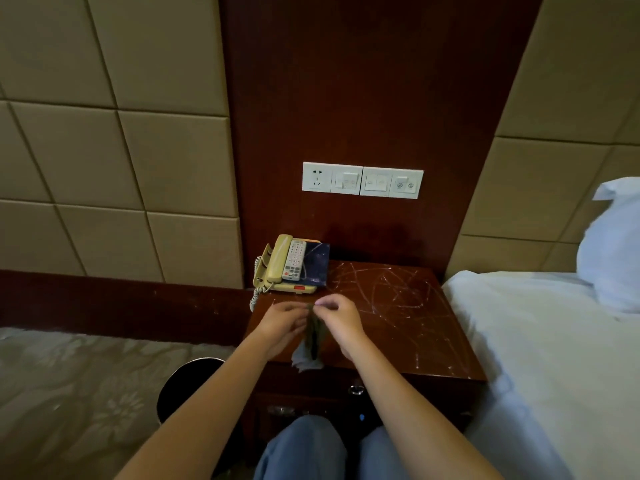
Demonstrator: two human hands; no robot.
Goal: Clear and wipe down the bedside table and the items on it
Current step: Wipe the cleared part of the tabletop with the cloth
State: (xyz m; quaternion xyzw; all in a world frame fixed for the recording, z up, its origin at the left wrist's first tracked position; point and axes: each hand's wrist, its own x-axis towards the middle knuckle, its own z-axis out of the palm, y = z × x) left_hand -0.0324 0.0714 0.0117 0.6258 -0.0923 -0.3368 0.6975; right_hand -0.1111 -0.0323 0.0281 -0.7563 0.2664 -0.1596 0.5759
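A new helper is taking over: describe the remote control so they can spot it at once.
Find the scratched reddish-brown wooden bedside table left of the white bed. At its back left corner sits a yellowish corded telephone; the slim light-grey remote control lies on it, right of the handset. Only it has rows of small buttons.

No word, brand or number can be read. The remote control [295,259] lying on the telephone [273,266] has rows of keys, their print too small to make out. A red patch [299,288] on the telephone's front edge shows no legible writing. On the wall plate [362,180] above the telephone, the rightmost switch [405,184] bears two small round symbols, blurred.
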